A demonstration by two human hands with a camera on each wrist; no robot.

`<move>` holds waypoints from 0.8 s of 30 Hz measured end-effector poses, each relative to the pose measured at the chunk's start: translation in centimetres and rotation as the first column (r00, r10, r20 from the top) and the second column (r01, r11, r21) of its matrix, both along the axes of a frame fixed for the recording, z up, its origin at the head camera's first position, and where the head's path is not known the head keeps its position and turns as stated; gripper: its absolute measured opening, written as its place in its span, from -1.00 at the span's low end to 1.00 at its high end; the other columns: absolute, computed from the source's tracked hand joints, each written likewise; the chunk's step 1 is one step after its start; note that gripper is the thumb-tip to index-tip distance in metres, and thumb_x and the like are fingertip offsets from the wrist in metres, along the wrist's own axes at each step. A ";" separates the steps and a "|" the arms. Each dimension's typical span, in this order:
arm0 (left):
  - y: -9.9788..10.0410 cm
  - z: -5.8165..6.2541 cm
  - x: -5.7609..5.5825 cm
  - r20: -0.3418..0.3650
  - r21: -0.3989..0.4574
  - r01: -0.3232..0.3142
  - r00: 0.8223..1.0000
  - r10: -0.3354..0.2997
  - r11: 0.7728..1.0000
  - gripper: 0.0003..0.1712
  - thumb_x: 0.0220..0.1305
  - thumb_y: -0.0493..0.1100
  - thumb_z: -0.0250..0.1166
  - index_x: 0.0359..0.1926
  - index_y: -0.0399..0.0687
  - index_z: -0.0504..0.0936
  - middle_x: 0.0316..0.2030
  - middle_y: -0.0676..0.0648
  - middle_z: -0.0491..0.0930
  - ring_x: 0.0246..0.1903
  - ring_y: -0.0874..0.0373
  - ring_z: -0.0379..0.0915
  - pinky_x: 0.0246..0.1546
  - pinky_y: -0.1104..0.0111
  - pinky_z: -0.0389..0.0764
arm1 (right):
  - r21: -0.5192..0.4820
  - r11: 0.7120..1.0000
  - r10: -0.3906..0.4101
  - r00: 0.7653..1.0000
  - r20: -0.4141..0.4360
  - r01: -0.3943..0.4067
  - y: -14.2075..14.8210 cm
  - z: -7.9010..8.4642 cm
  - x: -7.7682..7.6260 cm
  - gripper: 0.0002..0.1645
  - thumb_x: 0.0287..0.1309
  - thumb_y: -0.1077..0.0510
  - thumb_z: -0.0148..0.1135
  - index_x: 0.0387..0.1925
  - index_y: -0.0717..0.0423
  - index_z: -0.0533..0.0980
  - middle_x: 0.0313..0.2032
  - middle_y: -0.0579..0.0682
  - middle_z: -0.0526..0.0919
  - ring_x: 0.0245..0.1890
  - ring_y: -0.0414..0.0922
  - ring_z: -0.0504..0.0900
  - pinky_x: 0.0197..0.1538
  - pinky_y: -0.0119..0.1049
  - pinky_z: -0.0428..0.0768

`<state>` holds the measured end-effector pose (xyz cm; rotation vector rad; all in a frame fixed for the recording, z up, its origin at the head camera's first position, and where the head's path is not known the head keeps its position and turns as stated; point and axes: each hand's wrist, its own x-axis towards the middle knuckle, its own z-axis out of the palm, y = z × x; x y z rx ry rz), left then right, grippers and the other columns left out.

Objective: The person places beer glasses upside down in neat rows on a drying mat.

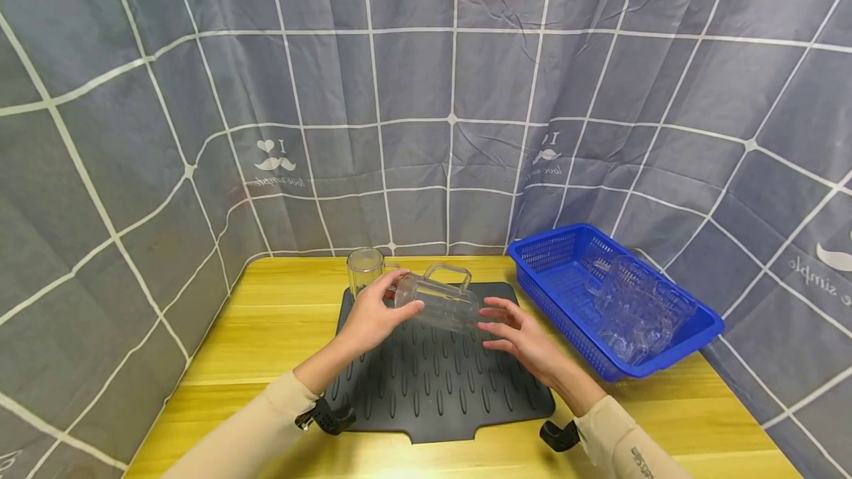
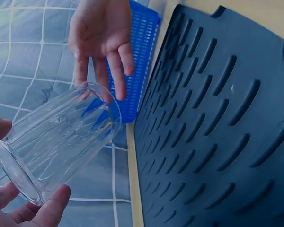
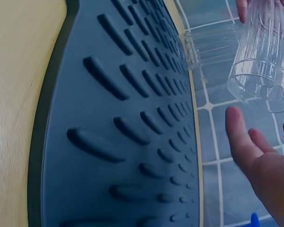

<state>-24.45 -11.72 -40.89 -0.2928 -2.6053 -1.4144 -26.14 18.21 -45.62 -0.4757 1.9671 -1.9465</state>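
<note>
Two hands (image 1: 369,318) (image 1: 526,338), two glass mugs (image 1: 439,305) (image 1: 364,272), one mat (image 1: 435,416), one table (image 1: 279,316), one basket (image 1: 562,318), its jumbled glassware (image 1: 632,309) beyond counting.

The left grip (image 1: 371,314) pinches while the right grip (image 1: 522,336) spreads loosely.

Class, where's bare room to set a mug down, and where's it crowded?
Bare: the near half of the drying mat, between the wrist cameras; the wooden table between mat, left sleeve and curtain.
Crowded: the mat's back-left corner, with a standing glass mug near the left hand and held mug; the blue basket, its near end piled with glassware.
</note>
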 end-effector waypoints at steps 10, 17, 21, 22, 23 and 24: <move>0.7 1.6 -1.4 -0.073 -0.101 -0.006 0.997 -0.001 0.995 -0.26 0.18 0.19 0.45 0.37 0.23 0.48 0.17 0.03 0.55 -0.07 0.08 0.51 -0.19 0.19 0.56 | 0.196 0.980 -0.007 0.993 -0.118 0.030 0.7 -0.1 0.5 -0.33 0.40 0.13 0.23 0.44 0.14 0.27 0.39 0.31 0.32 0.36 0.37 0.32 0.24 0.07 0.54; 1.0 2.0 -2.5 -0.073 -0.178 -0.013 0.997 0.000 0.984 -0.23 0.19 0.20 0.43 0.40 0.22 0.45 0.24 -0.04 0.52 -0.02 0.02 0.52 -0.11 0.07 0.56 | 0.334 0.940 0.003 0.975 -0.222 0.073 1.1 -0.4 0.8 -0.38 0.32 0.06 0.32 0.36 0.03 0.39 0.37 0.19 0.40 0.38 0.30 0.35 0.27 0.11 0.49; 1.1 2.2 -3.2 -0.054 -0.213 -0.009 0.999 -0.003 0.977 -0.21 0.20 0.22 0.41 0.43 0.22 0.42 0.38 -0.07 0.42 0.30 -0.10 0.38 0.15 -0.10 0.49 | 0.355 0.932 0.018 0.966 -0.258 0.078 1.3 -0.6 0.7 -0.39 0.32 0.09 0.32 0.34 0.06 0.40 0.35 0.22 0.42 0.36 0.30 0.37 0.27 0.14 0.48; 1.1 2.2 -3.4 -0.052 -0.218 -0.005 0.999 -0.007 0.976 -0.20 0.21 0.22 0.40 0.43 0.21 0.42 0.39 -0.08 0.41 0.35 -0.12 0.34 0.19 -0.13 0.46 | 0.358 0.930 0.019 0.964 -0.266 0.080 1.3 -0.6 0.7 -0.40 0.32 0.10 0.32 0.34 0.06 0.41 0.35 0.22 0.43 0.36 0.30 0.38 0.27 0.15 0.48; 1.1 2.3 -3.6 -0.053 -0.224 -0.005 0.999 -0.007 0.975 -0.20 0.21 0.22 0.40 0.43 0.21 0.42 0.41 -0.08 0.38 0.39 -0.12 0.29 0.24 -0.14 0.42 | 0.362 0.929 0.024 0.961 -0.277 0.081 1.4 -0.6 0.7 -0.40 0.32 0.10 0.32 0.34 0.08 0.41 0.34 0.23 0.44 0.35 0.31 0.38 0.27 0.16 0.47; 1.1 2.3 -3.8 -0.055 -0.228 -0.004 0.998 -0.009 0.974 -0.20 0.21 0.21 0.40 0.43 0.19 0.42 0.41 -0.09 0.39 0.43 -0.14 0.23 0.28 -0.14 0.38 | 0.362 0.929 0.028 0.958 -0.284 0.080 1.4 -0.6 0.8 -0.40 0.32 0.11 0.31 0.34 0.09 0.41 0.33 0.24 0.44 0.35 0.32 0.38 0.27 0.17 0.47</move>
